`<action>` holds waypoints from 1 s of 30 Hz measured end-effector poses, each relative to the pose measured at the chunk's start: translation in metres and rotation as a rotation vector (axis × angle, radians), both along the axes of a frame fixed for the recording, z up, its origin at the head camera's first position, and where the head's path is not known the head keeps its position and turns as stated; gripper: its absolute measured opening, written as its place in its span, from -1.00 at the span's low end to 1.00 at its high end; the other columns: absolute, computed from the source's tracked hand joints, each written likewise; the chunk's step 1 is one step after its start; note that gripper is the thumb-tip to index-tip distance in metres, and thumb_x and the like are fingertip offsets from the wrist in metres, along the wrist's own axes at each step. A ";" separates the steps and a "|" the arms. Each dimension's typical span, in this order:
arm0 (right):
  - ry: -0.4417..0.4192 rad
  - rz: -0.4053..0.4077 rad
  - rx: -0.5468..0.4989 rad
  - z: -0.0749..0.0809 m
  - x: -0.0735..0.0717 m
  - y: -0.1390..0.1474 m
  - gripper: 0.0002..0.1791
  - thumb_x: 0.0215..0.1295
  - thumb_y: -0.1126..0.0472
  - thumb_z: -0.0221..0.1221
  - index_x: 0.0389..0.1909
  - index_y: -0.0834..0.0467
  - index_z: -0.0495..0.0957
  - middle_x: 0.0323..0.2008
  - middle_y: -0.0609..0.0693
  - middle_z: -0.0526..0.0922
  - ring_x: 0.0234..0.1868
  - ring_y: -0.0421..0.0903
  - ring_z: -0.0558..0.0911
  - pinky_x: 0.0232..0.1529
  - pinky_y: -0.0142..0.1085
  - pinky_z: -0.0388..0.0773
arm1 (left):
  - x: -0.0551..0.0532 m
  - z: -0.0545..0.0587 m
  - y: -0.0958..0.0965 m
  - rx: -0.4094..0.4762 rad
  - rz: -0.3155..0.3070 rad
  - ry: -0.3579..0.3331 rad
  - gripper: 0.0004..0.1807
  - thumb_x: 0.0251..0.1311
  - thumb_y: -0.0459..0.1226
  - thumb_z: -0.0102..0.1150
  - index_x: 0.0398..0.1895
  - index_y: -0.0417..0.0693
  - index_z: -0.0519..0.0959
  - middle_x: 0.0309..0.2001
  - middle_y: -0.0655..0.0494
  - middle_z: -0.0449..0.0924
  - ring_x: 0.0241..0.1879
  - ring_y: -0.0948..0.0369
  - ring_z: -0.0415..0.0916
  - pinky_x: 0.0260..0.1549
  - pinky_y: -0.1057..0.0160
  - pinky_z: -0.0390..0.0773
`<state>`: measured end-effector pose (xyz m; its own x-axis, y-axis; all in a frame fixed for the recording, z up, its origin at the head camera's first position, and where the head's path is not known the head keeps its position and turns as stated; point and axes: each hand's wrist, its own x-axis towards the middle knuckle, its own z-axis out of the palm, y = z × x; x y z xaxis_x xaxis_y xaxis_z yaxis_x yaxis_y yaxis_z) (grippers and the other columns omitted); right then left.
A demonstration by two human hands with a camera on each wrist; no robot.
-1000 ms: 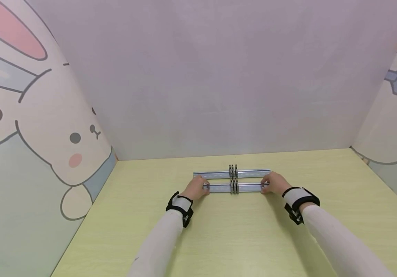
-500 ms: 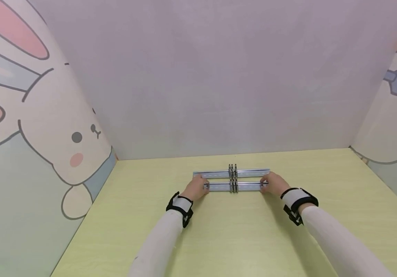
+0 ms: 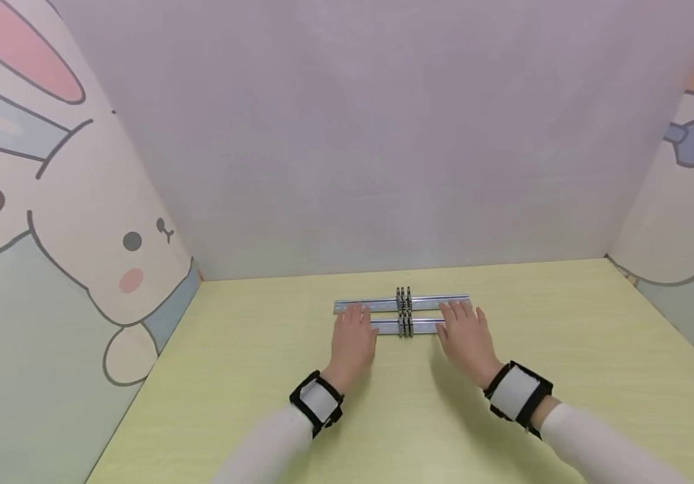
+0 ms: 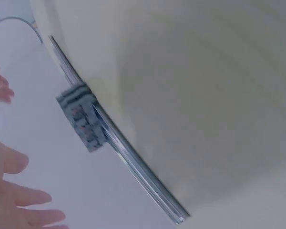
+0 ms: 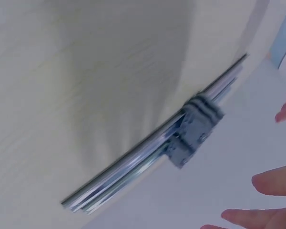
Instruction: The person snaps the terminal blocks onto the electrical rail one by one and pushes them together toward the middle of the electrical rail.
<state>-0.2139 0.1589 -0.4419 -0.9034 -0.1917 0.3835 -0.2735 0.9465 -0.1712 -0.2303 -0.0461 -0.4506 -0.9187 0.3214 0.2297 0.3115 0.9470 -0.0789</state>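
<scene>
Two parallel slotted metal rails, resembling DIN rails, lie on the table. Dark terminal-block-like pieces (image 3: 405,324) sit across the middle of the front rail (image 3: 426,327), and similar pieces (image 3: 404,298) across the back rail (image 3: 440,302). My left hand (image 3: 351,346), its fingers extended, overlaps the left ends in the head view. Over the right ends is my right hand (image 3: 467,341), fingers straight and slightly spread. Both wrist views show the fingers (image 4: 28,193) apart from the metal, holding nothing. The right hand's fingers (image 5: 257,217) appear at the lower right of its view.
The pale yellow wooden table (image 3: 407,417) extends around the rails. Behind them rises a plain lilac-grey backdrop (image 3: 353,154). A printed rabbit panel (image 3: 99,222) borders the left side, and another printed panel (image 3: 679,215) the right.
Both hands have let go of the front rail's ends, straightened their fingers and drawn back towards the body and slightly inward. The rails stay in about the same place on the table.
</scene>
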 end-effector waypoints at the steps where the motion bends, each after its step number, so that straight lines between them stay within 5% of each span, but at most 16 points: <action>1: -0.015 0.006 0.010 0.001 0.006 -0.004 -0.53 0.21 0.19 0.06 0.08 0.36 0.34 0.06 0.32 0.37 0.12 0.26 0.29 0.08 0.19 0.09 | 0.007 0.000 0.002 -0.018 0.012 -0.006 -0.48 0.30 -0.07 -0.20 0.20 -0.22 0.26 0.21 -0.13 0.21 0.23 0.04 0.11 0.15 0.09 0.13; 5: -0.055 0.021 0.054 -0.002 0.027 -0.014 -0.40 0.24 0.06 0.03 0.22 0.30 0.20 0.22 0.28 0.20 0.23 0.26 0.13 0.11 0.25 -0.06 | 0.029 -0.002 0.008 -0.062 0.028 -0.007 -0.35 0.28 0.07 -0.30 0.31 -0.14 0.10 0.33 -0.13 -0.04 0.32 0.01 -0.13 0.21 -0.01 -0.03; 12: -0.055 0.050 0.095 -0.010 0.050 -0.021 -0.36 0.19 -0.02 0.06 0.23 0.19 0.22 0.26 0.23 0.13 0.24 0.26 0.12 0.04 0.31 -0.02 | 0.048 -0.007 0.012 -0.011 -0.004 -0.035 -0.27 0.23 0.16 -0.31 0.33 -0.11 0.03 0.35 -0.13 -0.14 0.33 0.01 -0.19 0.19 -0.07 -0.07; 30: -0.111 0.069 0.074 -0.017 0.060 -0.021 -0.34 0.19 -0.07 0.04 0.24 0.18 0.20 0.28 0.23 0.09 0.25 0.25 0.10 0.03 0.31 -0.01 | 0.057 -0.007 0.011 0.039 -0.031 -0.188 -0.23 0.23 0.18 -0.36 0.35 -0.11 -0.06 0.36 -0.14 -0.24 0.34 -0.01 -0.27 0.20 -0.09 -0.17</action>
